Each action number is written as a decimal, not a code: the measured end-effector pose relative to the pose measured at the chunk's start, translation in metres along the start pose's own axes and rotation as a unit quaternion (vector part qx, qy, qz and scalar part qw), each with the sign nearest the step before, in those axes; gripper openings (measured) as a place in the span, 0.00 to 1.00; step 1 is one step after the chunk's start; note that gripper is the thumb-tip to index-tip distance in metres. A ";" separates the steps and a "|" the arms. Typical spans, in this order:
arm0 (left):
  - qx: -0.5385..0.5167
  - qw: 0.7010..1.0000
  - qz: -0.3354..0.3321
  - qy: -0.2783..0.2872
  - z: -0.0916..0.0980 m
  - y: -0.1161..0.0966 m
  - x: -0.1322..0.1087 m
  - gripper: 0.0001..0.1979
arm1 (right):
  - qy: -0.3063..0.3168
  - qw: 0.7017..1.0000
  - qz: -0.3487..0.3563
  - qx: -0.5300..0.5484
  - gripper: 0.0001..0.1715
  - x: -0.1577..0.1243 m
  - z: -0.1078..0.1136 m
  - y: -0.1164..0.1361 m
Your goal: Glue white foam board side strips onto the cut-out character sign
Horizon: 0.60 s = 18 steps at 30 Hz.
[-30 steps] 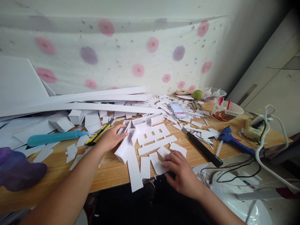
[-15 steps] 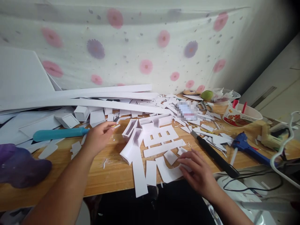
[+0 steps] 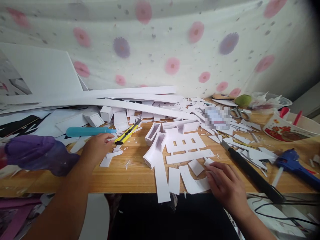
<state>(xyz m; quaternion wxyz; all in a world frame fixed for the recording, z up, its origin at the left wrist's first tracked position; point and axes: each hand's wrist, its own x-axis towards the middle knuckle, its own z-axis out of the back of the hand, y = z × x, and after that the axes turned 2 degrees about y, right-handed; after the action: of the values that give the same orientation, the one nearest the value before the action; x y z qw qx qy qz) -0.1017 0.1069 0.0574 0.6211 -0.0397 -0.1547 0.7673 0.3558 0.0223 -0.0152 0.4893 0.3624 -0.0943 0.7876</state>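
Note:
My left hand (image 3: 98, 146) lies low over the left of the table, fingers loosely stretched beside the narrow end of a teal tube (image 3: 87, 131). A yellow-and-black utility knife (image 3: 127, 132) rests just right of those fingertips, apart from them. My right hand (image 3: 227, 183) is at the table's front edge, fingers loosely bent and apart, tips by a small white foam-board piece (image 3: 208, 162). Between the hands stand joined white board walls (image 3: 156, 150). Flat cut pieces lie beside them, including a panel with window holes (image 3: 186, 143) and a long strip (image 3: 162, 181) overhanging the edge.
A black-handled cutting tool (image 3: 250, 170) and a blue glue gun (image 3: 291, 163) lie at right, near a paper bowl (image 3: 287, 128), scissors (image 3: 240, 114) and a green fruit (image 3: 243, 100). Scraps and long board strips (image 3: 140, 105) cover the back. A purple bag-like thing (image 3: 40, 153) sits left.
My left hand has drawn left, away from the utility knife, which now shows fully, toward the teal tube's end. My right hand stays by the small pieces. The view has turned left.

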 end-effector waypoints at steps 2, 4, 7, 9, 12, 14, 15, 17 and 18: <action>0.007 1.000 -0.016 0.015 -0.007 -0.003 0.002 0.18 | -0.008 1.000 0.007 -0.010 0.06 0.000 0.000 0.000; 0.010 0.999 -0.037 0.026 -0.013 -0.008 0.004 0.17 | -0.014 1.000 0.013 -0.019 0.06 0.001 -0.001 0.001; 0.011 0.998 -0.059 0.022 -0.014 -0.013 0.005 0.19 | -0.022 0.999 0.014 -0.027 0.06 0.001 -0.002 0.001; 0.009 0.999 -0.050 0.003 -0.009 -0.012 0.002 0.19 | -0.024 0.999 0.008 -0.030 0.07 0.001 -0.003 0.001; 0.006 0.999 -0.027 -0.024 0.000 -0.002 -0.013 0.19 | -0.028 0.999 -0.001 -0.041 0.07 0.002 -0.003 0.002; 0.006 0.999 -0.026 -0.024 0.003 0.009 -0.028 0.19 | -0.032 0.998 -0.002 -0.053 0.07 0.003 -0.003 0.003; 0.006 0.999 -0.029 -0.020 0.002 0.014 -0.036 0.19 | -0.033 0.998 -0.002 -0.056 0.07 0.003 -0.003 0.003; 0.009 0.999 -0.032 -0.010 -0.002 0.023 -0.053 0.20 | -0.033 0.998 -0.004 -0.058 0.06 0.003 -0.004 0.004; 0.013 0.999 -0.033 -0.008 -0.006 0.027 -0.060 0.21 | -0.032 0.998 -0.007 -0.056 0.06 0.003 -0.004 0.003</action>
<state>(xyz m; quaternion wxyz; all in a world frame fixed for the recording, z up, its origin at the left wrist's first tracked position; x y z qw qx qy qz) -0.1118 0.0450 0.0365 0.6452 -0.0197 -0.1510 0.7487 0.3500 0.0248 -0.0155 0.5109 0.3603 -0.1519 0.7656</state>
